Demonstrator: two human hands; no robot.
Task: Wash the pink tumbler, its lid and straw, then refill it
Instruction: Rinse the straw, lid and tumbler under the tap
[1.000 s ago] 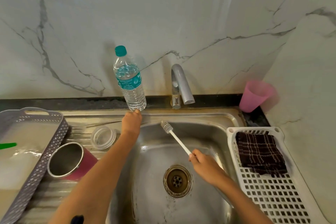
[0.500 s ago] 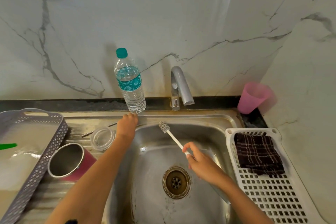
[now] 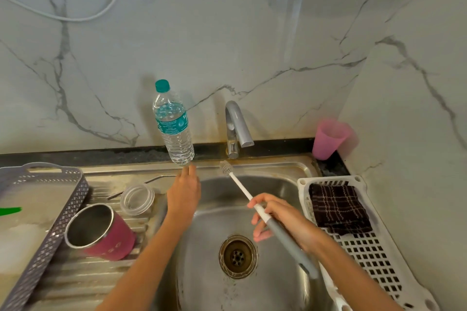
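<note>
The pink tumbler stands open-mouthed and tilted on the steel drainboard at the left. Its clear lid lies just behind it, and the metal straw lies on the drainboard behind the lid. My left hand reaches over the sink's left rim, empty, with its fingertips just below the base of the water bottle. My right hand grips the grey and white handle of a thin brush. The brush's bristle head sits at the sink's back rim under the tap.
The steel sink has a drain in its middle. A grey perforated tray sits far left. At the right, a white rack holds a dark checked cloth. A pink plastic cup stands in the back corner.
My right hand has lifted the brush so that its head moved back to the sink's rim under the tap. My left hand stays at the bottle's base, its fingers now stretched out.
</note>
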